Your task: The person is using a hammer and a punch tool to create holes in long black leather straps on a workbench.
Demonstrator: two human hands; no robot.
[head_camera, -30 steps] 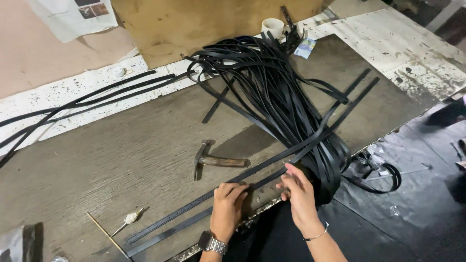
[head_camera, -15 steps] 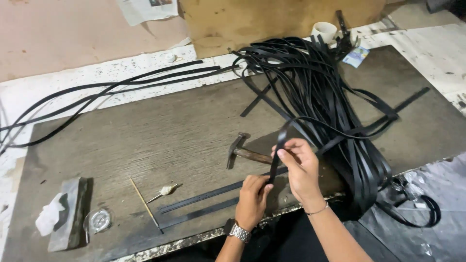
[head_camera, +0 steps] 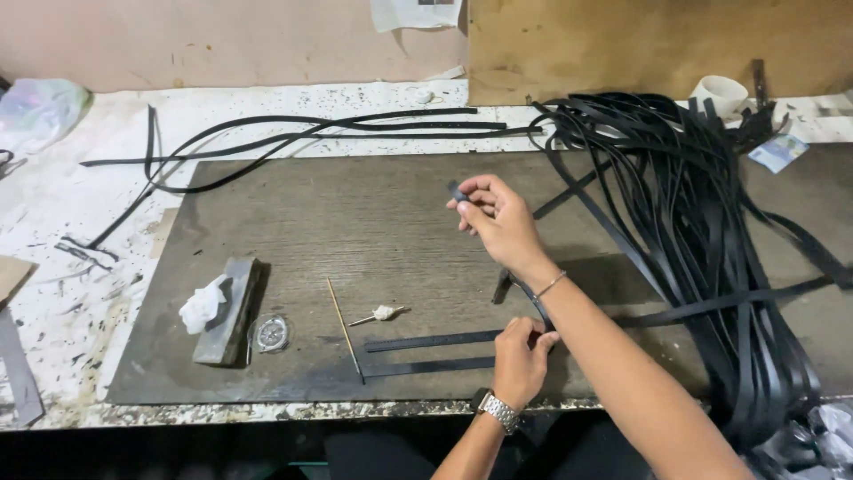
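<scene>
- Our right hand [head_camera: 498,213] is raised above the middle of the dark board [head_camera: 355,213], fingers pinched together on the end of a black strap [head_camera: 457,190]; the strap's run from there is hidden behind our wrist and forearm.
- Our left hand [head_camera: 520,356] rests near the board's front edge, fingertips pressed down on a flat black strip [head_camera: 435,340] lying parallel to that edge. A second strip [head_camera: 426,365] lies just in front of it.
- A hammer head [head_camera: 503,286] peeks out from under our right forearm, between the two hands.
- We see a large bundle of black straps [head_camera: 702,222] piled over the board's right side, spilling past the front edge.
- More loose straps [head_camera: 293,133] trail along the bench's back left, off the board.
- Toward the board's front left lie a grey block [head_camera: 233,309] with a white wad [head_camera: 203,304] against it, a small round tin [head_camera: 271,332], a thin stick [head_camera: 343,327] and a small white-tipped tool [head_camera: 380,314].
- At the bench's back right stands a white cup [head_camera: 720,92], with a small pale blue packet [head_camera: 775,151] lying just in front of it.
- A white printed sheet [head_camera: 418,12] hangs on the wall behind the bench, beside a brown panel [head_camera: 640,44].
- A crumpled pale plastic bag [head_camera: 40,102] sits at the back left corner.
</scene>
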